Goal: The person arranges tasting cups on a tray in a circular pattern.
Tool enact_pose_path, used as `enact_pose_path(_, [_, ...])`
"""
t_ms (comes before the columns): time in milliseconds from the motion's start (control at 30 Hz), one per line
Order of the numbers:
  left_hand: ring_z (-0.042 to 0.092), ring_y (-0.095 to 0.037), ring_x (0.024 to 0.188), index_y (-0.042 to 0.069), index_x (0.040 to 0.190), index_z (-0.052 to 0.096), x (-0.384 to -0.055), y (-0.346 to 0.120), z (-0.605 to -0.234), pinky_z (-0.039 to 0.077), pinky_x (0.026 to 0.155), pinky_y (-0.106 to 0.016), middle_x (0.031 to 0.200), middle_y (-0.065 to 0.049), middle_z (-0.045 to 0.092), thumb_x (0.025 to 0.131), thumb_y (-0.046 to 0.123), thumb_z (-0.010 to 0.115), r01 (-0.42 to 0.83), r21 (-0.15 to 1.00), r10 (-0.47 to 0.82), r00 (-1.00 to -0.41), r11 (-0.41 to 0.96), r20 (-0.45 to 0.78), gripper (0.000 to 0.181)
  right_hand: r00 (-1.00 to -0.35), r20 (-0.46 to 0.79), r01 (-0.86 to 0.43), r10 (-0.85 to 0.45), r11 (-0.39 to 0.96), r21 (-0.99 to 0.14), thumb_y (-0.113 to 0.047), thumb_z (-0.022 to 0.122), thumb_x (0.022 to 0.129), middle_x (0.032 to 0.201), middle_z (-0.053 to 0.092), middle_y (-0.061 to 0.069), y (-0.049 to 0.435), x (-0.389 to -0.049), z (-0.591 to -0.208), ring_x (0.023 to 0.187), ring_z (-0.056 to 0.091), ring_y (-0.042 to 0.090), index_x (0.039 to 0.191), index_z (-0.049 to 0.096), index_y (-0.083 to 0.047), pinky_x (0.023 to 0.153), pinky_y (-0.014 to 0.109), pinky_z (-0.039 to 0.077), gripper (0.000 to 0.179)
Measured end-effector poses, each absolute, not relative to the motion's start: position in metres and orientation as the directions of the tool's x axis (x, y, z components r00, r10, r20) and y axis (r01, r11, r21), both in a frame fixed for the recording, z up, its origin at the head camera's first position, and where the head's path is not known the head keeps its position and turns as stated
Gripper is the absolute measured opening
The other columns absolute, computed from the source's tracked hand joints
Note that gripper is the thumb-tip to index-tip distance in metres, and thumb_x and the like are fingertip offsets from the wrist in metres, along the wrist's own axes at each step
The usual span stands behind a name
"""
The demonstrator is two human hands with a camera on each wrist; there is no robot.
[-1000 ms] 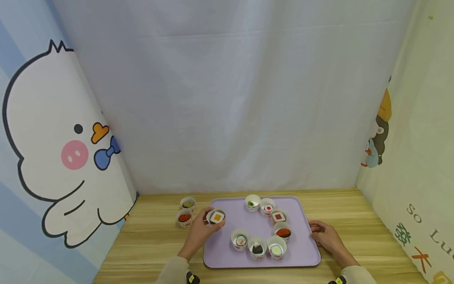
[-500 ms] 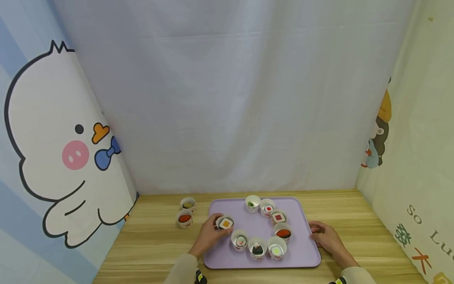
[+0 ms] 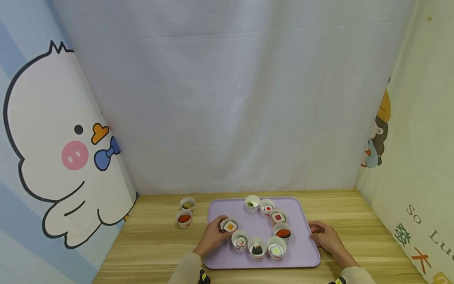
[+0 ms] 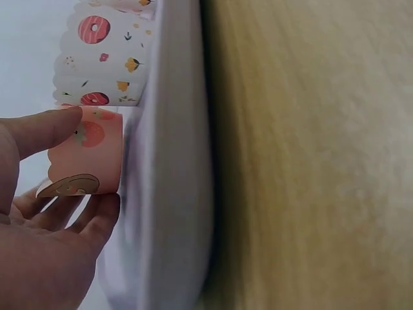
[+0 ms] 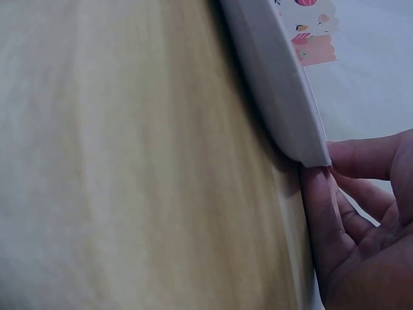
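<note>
My left hand (image 3: 213, 238) holds a small paper cup (image 3: 229, 227) between thumb and fingers, low over the left part of the lilac tray (image 3: 299, 254). Inside this cup is a white square sushi piece with an orange centre. The left wrist view shows the cup's pink printed side (image 4: 97, 152), right beside a white cup (image 4: 103, 51) with doughnut prints. At the tray's right edge my right hand (image 3: 328, 238) pinches the rim; in the right wrist view its thumb and a finger meet at the tray's corner (image 5: 310, 152).
On the tray, several more sushi cups curve from a cup with green bits (image 3: 253, 204) through a red-topped one (image 3: 282, 233) to a cup with pinkish filling (image 3: 240, 241). Two other cups, one with red filling (image 3: 184, 218), stand on the wooden table (image 3: 149, 240) left of the tray.
My left hand has carried its cup rightward and toward me over the tray, up beside the pinkish-filled cup. The right hand has stayed at the tray's edge.
</note>
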State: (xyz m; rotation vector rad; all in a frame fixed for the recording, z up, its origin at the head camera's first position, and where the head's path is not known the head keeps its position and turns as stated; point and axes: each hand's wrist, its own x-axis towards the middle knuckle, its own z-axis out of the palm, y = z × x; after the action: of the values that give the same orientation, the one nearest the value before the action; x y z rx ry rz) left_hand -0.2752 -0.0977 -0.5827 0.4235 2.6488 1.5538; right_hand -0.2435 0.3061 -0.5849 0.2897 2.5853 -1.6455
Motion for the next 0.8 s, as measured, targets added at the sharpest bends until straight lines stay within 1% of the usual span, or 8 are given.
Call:
enact_pose_path(167, [0.062,-0.029,0.104,-0.004,0.127,0.054,-0.2741,-0.0994,-0.5844,0.055,0.083,-0.03,0.118,-0.021,0.063,0.082,0.008,0.076,0.26,0.846,0.292,-0.947,0.466,0.131,0.052,-0.98,-0.154,0.193,0.126,0.411,-0.891,0.003,0.064,0.081,0.101,0.063,0.013,0.3059,-0.2435,-0.585,0.08,0.059,0.013,0.13,0.054,0.008,0.061,0.028,0.055,0.05])
enact_pose_path(400, [0.064,-0.031,0.105,-0.004,0.132,0.052,-0.275,-0.1006,-0.5875,0.055,0.084,-0.031,0.118,-0.022,0.064,0.081,0.01,0.078,0.248,0.861,0.316,-0.943,0.445,0.108,0.058,-0.981,-0.155,0.191,0.12,0.412,-0.891,0.002,0.063,0.083,0.104,0.062,0.016,0.3062,-0.2439,-0.5858,0.08,0.059,0.014,0.131,0.053,0.008,0.061,0.029,0.054,0.05])
enact_pose_path(633, [0.064,-0.034,0.107,-0.005,0.134,0.051,-0.2761,-0.1012,-0.5875,0.056,0.088,-0.04,0.12,-0.023,0.063,0.082,0.009,0.076,0.254,0.866,0.329,-0.938,0.43,0.112,0.059,-0.979,-0.164,0.201,0.123,0.409,-0.89,0.001,0.062,0.083,0.105,0.062,0.016,0.3069,-0.2449,-0.5876,0.08,0.059,0.014,0.132,0.053,0.008,0.061,0.029,0.054,0.05])
enact_pose_path(800, [0.063,-0.033,0.108,-0.003,0.134,0.051,-0.2768,-0.1007,-0.5863,0.056,0.089,-0.04,0.123,-0.023,0.062,0.084,0.008,0.075,0.266,0.856,0.343,-0.933,0.444,0.112,0.057,-0.978,-0.166,0.203,0.125,0.412,-0.888,0.001,0.063,0.083,0.106,0.062,0.017,0.3068,-0.2447,-0.5868,0.081,0.059,0.014,0.132,0.053,0.007,0.061,0.029,0.054,0.05])
